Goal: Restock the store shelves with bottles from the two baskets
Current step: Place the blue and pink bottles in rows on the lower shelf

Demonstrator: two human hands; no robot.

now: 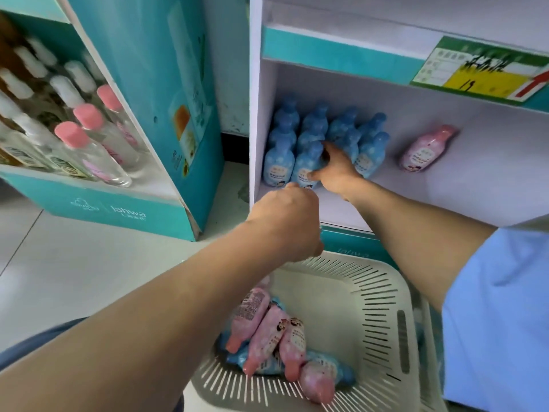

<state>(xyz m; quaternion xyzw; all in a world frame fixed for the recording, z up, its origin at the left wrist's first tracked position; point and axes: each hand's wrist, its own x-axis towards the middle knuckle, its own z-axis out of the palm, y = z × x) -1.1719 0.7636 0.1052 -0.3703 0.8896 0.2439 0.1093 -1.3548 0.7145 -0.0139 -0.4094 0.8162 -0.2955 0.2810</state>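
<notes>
On the white shelf (pixel 445 191) several blue bottles (pixel 341 129) stand in rows at the left. My right hand (pixel 335 171) reaches in and grips the front-row blue bottle (pixel 306 165), thumb on its label. One pink bottle (pixel 427 148) stands alone farther right. My left hand (pixel 285 221) hovers at the shelf's front edge with its back toward me; its fingers curl away and what lies under them is hidden. Below, a white slotted basket (pixel 371 272) holds several pink bottles (pixel 267 331) lying over blue ones (pixel 341 370).
A teal cardboard display (pixel 124 215) at the left carries clear bottles with pink and white caps (pixel 89 138). A green and yellow price tag (pixel 481 69) hangs from the upper shelf edge. Pale tiled floor (pixel 59 263) lies between display and basket.
</notes>
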